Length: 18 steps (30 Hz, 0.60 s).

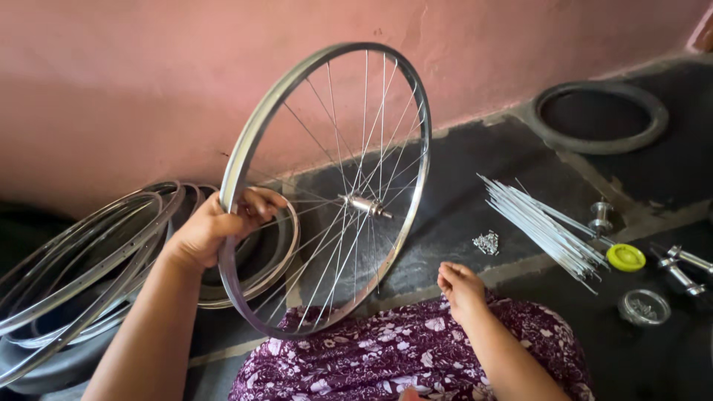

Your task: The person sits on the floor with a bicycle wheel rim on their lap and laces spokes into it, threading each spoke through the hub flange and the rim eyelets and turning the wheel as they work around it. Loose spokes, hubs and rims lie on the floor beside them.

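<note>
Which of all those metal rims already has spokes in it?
The upright rim gripped by the left hand: spokes and a hub fill it. The stacked rims beside it are bare hoops.

Bare forearms; purple garment [386, 356] with white flowers.

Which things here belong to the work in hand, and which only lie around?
In hand: spoked wheel, held upright by the left hand at its rim; right hand rests on the lap.

Lying around: bare rims, loose spokes, small nipples pile, yellow lid, tyre, glass dish.
</note>
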Available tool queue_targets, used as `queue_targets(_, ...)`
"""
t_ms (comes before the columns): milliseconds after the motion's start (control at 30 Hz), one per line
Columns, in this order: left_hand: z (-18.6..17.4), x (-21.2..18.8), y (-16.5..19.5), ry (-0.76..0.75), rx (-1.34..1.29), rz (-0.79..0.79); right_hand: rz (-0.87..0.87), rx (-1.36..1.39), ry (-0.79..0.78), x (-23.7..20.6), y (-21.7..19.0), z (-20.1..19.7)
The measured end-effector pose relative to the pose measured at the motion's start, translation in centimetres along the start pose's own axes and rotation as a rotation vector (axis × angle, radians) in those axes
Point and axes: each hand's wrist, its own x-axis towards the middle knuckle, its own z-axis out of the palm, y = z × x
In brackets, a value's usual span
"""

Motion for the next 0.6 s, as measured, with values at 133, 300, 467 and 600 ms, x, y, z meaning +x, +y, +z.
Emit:
queue_targets(133, 0.1, -0.5, -0.3, -0.010, -0.036, 0.028, 0.024, -0.061, 0.030, -0.4, -0.2, 0.1)
queue_targets(300, -0.9, -1.3, -1.7, 0.009, -0.054, -0.003, 0.029, -0.134, 0.060, -0.5, 0.6, -0.3)
queue_targets(467, -1.1, -2.0, -2.3, 0.041, -0.064, 0.005, 0.029, -0.136, 0.031, -0.5, 0.6, 0.1)
queue_targets(600, -0.4, -2.2, -2.0, 0.033, -0.059, 0.012, 0.036, -0.124, -0.008, -0.6, 0.5, 0.2)
